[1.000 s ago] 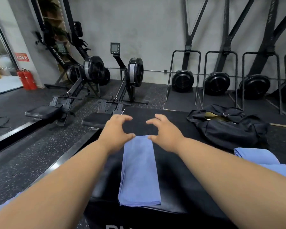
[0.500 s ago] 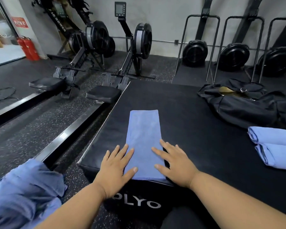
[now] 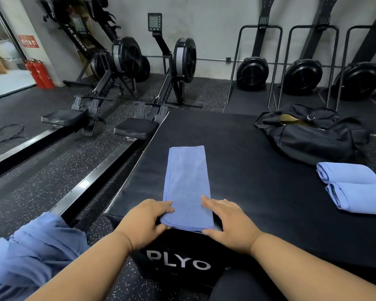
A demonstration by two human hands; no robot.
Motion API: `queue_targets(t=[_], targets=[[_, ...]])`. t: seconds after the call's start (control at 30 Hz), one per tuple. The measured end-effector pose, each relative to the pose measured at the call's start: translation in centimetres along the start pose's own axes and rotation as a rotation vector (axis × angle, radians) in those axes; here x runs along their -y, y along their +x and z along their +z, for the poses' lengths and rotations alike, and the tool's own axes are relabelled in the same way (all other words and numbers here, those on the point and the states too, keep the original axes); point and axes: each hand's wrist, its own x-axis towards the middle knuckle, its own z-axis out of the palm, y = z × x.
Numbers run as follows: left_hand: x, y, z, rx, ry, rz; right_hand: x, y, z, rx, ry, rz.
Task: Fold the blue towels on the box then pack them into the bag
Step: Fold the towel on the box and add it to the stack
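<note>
A blue towel (image 3: 187, 181), folded into a long narrow strip, lies lengthwise on the black PLYO box (image 3: 258, 170). My left hand (image 3: 143, 222) pinches the strip's near left corner, fingers on top and thumb under the edge. At the near right corner, my right hand (image 3: 230, 222) holds it the same way, and that near end looks slightly raised at the box's front edge. A black bag (image 3: 313, 140) sits open at the far right of the box. Two folded blue towels (image 3: 347, 172) (image 3: 360, 198) lie side by side in front of the bag.
A heap of unfolded blue towels (image 3: 30, 257) lies at my lower left, off the box. Two rowing machines (image 3: 126, 61) (image 3: 182, 59) stand on the speckled floor to the left and behind. Black fan units in metal frames (image 3: 252, 72) line the back wall.
My hands came back from the far end of the strip to the near end. They first lay flat on it and now pinch its two near corners.
</note>
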Motion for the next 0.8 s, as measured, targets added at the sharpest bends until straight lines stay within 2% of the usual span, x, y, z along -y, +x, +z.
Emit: queue_targets(t=[0.1, 0.27, 0.6, 0.8], targets=[[-0.6, 0.4, -0.6, -0.022, -0.085, -0.069, 0.1, 0.2, -0.1, -0.04, 0.027, 0.019], [-1.2, 0.9, -0.9, -0.081, -0.202, -0.088, 0.1, 0.6, 0.0, -0.052, 0.017, 0.054], [-0.5, 2.5, -0.3, -0.133, -0.464, -0.264, 0.3, 3.3, 0.2, -0.241, 0.344, 0.308], [-0.6, 3.7, 0.8, -0.224, -0.602, -0.327, 0.1, 4.2, 0.9, -0.33, 0.389, 0.38]])
